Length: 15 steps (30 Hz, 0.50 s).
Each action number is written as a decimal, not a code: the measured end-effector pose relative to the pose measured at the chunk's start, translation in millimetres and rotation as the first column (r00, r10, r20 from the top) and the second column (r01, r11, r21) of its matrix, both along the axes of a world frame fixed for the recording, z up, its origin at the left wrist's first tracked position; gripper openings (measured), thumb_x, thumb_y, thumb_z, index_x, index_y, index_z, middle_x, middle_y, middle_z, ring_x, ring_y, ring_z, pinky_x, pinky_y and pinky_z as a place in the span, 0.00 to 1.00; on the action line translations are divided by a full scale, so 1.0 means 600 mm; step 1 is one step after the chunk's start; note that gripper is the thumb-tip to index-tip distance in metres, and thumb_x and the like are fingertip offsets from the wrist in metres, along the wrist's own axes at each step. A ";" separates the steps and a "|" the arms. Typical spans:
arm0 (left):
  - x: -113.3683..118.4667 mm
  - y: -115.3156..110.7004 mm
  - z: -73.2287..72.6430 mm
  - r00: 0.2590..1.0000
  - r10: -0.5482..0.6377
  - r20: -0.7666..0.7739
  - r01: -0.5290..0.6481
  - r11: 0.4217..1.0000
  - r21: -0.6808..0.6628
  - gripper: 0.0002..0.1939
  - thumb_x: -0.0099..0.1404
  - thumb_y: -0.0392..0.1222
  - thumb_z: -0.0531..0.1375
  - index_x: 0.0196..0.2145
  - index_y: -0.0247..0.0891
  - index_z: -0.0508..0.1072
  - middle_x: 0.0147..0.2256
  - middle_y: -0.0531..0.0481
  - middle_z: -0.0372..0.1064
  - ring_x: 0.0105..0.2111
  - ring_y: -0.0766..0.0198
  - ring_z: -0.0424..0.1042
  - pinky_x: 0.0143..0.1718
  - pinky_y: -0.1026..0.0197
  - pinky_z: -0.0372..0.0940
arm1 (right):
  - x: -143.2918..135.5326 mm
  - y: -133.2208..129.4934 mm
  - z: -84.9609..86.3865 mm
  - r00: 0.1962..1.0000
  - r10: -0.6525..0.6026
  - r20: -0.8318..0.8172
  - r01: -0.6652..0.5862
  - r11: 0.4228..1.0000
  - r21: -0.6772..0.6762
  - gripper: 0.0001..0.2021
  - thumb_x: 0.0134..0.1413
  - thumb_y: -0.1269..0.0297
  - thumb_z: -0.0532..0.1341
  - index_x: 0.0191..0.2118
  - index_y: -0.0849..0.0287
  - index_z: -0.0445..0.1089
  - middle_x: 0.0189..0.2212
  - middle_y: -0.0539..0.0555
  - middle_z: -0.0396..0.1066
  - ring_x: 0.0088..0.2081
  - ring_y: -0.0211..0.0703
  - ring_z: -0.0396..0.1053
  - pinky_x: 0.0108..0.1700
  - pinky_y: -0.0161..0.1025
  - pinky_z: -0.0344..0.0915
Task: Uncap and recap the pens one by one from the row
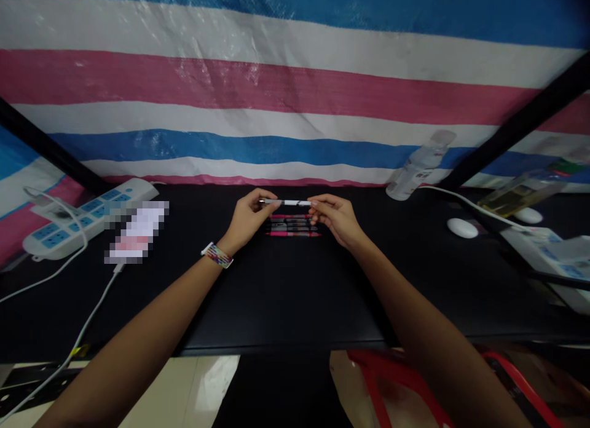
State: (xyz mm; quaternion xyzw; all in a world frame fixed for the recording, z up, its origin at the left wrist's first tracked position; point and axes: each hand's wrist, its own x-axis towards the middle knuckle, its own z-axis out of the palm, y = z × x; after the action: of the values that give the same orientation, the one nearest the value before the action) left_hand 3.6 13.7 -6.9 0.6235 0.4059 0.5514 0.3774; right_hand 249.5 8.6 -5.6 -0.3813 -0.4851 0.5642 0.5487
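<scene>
A white pen with dark marks lies level between my two hands, above the black table. My left hand pinches its left end, where a metallic tip shows. On the other end, the fingertips of my right hand are closed. Just below and nearer to me, several pens lie side by side in a row, some with pink parts and some dark. My right fingers partly cover the right ends of the upper ones. A patterned band circles my left wrist.
On the black table, a power strip and a blurred-out phone-like object with a cable lie left. A white bottle, a white mouse and a bottle of yellowish liquid are right. Striped sheeting hangs behind.
</scene>
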 end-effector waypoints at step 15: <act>0.005 -0.015 0.018 1.000 0.011 -0.022 -0.012 0.998 -0.061 0.17 0.70 0.52 0.70 0.28 0.41 0.75 0.16 0.57 0.66 0.16 0.70 0.63 0.21 0.64 0.61 | 0.003 0.004 -0.005 0.998 0.038 -0.039 -0.038 0.999 -0.008 0.15 0.47 0.55 0.82 0.39 0.55 0.86 0.30 0.53 0.80 0.30 0.39 0.73 0.41 0.45 0.77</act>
State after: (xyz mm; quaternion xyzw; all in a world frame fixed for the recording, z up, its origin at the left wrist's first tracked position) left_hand 6.7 4.7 4.0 0.6154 0.4301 0.5342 0.3886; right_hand 251.4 11.1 -8.8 -0.3631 -0.4790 0.5840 0.5456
